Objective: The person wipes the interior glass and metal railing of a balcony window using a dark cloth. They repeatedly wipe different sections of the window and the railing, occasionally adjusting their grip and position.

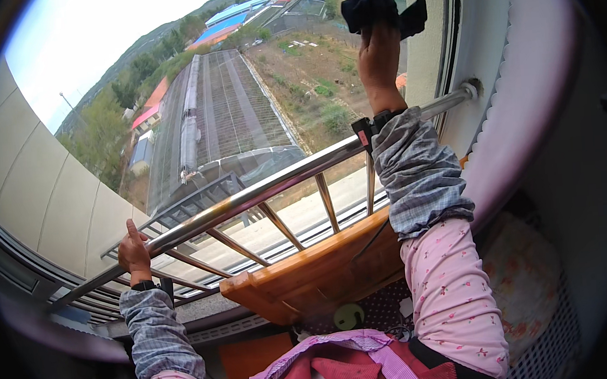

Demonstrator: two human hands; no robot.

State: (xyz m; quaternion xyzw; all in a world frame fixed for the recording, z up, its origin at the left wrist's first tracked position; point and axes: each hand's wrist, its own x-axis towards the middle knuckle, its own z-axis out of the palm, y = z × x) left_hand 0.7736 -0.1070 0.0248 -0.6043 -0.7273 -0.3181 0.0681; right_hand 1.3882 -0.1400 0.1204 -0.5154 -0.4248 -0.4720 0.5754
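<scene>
My right hand [379, 61] is raised at the upper right with its fingers closed on a crumpled black cloth [379, 8]. The cloth is up beside the window frame, its corners sticking out above the knuckles; whether it touches glass I cannot tell. Lower down on the left, my left hand [134, 252] grips the shiny metal railing [248, 197], one digit pointing upward. The railing slants across the window opening, rising to the right, with thin bars beneath it. Both forearms wear grey checked cuffs over pink flowered sleeves, and each wrist has a black band.
An orange-brown wooden board [316, 262] stands just inside the railing. A pale curtain [536, 89] hangs at the right, near the window frame [447, 31]. Outside, far below, lies a long greenhouse [231, 110]. A round green object [348, 316] sits behind the board.
</scene>
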